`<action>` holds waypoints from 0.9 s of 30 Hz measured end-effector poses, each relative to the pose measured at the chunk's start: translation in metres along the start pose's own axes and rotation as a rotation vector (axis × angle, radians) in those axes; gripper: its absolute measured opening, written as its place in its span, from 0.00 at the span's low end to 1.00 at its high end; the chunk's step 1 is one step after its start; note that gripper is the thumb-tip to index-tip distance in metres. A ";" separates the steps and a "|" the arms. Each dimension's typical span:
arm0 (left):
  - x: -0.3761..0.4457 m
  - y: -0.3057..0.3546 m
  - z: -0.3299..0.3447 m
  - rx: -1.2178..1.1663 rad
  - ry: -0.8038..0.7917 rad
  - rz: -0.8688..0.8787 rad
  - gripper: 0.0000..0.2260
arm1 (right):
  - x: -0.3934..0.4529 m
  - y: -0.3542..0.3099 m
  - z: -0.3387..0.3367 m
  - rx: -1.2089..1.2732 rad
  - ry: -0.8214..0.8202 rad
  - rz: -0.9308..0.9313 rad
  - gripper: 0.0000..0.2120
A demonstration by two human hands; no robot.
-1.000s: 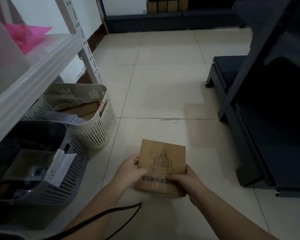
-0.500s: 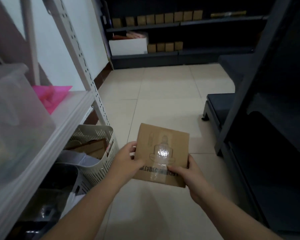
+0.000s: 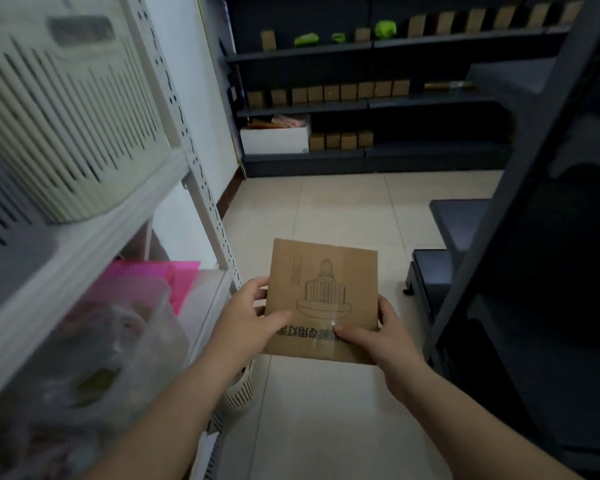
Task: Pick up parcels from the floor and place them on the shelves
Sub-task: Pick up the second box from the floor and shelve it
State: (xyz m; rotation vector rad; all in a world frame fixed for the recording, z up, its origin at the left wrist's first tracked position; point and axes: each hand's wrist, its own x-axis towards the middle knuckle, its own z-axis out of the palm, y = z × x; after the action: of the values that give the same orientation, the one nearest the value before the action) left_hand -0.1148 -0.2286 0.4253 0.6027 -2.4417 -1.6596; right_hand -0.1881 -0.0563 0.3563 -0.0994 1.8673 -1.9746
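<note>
Both hands on the parcel [image 3: 321,301]: left hand [image 3: 248,315] gripped the L edge w/ thumb laid across the printed face, right hand [image 3: 383,336] gripped the lower R corner, thumb likewise on top, fingers curled round the side. Held flat-ish, face up, at mid height over the tiled floor [image 3: 343,209], between the two racks and touching neither. Two-handed grip prob. for keeping a thin, flat carton level while carried; looked light, stiff, unlikely to sag.

White rack [image 3: 201,188] close on the L, dark rack [image 3: 499,209] close on the R. Likely target judged to be one of these or the far dark shelving [image 3: 368,105], where small brown boxes [image 3: 340,92] already stood in rows, so placed by kind, apparently. Not yet on any shelf.

Slotted pale basket [image 3: 59,109] sat on the white rack's upper shelf, blurred. Below it a clear plastic bin [image 3: 118,348] w/ pink sheet [image 3: 153,282] behind; contents too smeared to name. Another slotted basket [image 3: 238,389] low down, mostly hidden behind the left forearm.

Underside of parcel and fingers beneath it out of sight. Print on the face upside down to the camera, part covered by both thumbs; unreadable. Dark rack's interior lost in shadow, free space there not judgeable. Green lumps [image 3: 385,28] on the far top shelf too small to identify.
</note>
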 end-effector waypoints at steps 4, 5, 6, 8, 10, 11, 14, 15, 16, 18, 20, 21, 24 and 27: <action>-0.018 0.089 -0.036 0.029 0.031 0.056 0.19 | -0.031 -0.093 0.008 -0.011 0.030 -0.063 0.32; -0.022 0.110 -0.045 0.040 0.039 0.072 0.20 | -0.040 -0.117 0.010 -0.018 0.032 -0.074 0.32; -0.027 0.130 -0.053 0.049 0.042 0.087 0.21 | -0.048 -0.138 0.011 -0.014 0.031 -0.084 0.32; -0.039 0.169 -0.068 0.078 0.056 0.117 0.24 | -0.066 -0.179 0.015 0.007 0.026 -0.099 0.33; -0.053 0.204 -0.082 0.119 0.079 0.145 0.25 | -0.087 -0.217 0.017 -0.003 0.023 -0.110 0.35; -0.058 0.213 -0.086 0.146 0.093 0.166 0.25 | -0.095 -0.228 0.018 -0.009 0.024 -0.118 0.36; -0.078 0.255 -0.099 0.160 0.134 0.208 0.26 | -0.122 -0.270 0.018 -0.045 0.062 -0.151 0.41; -0.085 0.270 -0.102 0.143 0.141 0.221 0.26 | -0.132 -0.286 0.017 -0.047 0.082 -0.166 0.42; -0.091 0.284 -0.104 0.124 0.145 0.232 0.26 | -0.142 -0.302 0.016 -0.050 0.100 -0.184 0.42; -0.101 0.308 -0.106 0.089 0.155 0.248 0.26 | -0.160 -0.329 0.011 -0.057 0.116 -0.232 0.40; -0.111 0.331 -0.106 0.059 0.165 0.264 0.26 | -0.180 -0.356 0.005 -0.082 0.129 -0.276 0.39; -0.117 0.341 -0.107 0.045 0.174 0.284 0.26 | -0.190 -0.367 0.003 -0.097 0.137 -0.302 0.40; -0.136 0.369 -0.109 -0.029 0.200 0.342 0.26 | -0.223 -0.400 -0.002 -0.076 0.134 -0.358 0.33; -0.149 0.386 -0.109 -0.114 0.230 0.370 0.26 | -0.251 -0.426 -0.003 -0.018 0.113 -0.380 0.18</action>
State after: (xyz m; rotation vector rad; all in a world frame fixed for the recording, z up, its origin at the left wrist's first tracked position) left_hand -0.0412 -0.1421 0.8375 0.2846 -2.1228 -1.4763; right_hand -0.0671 0.0382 0.8263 -0.3804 2.0598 -2.2508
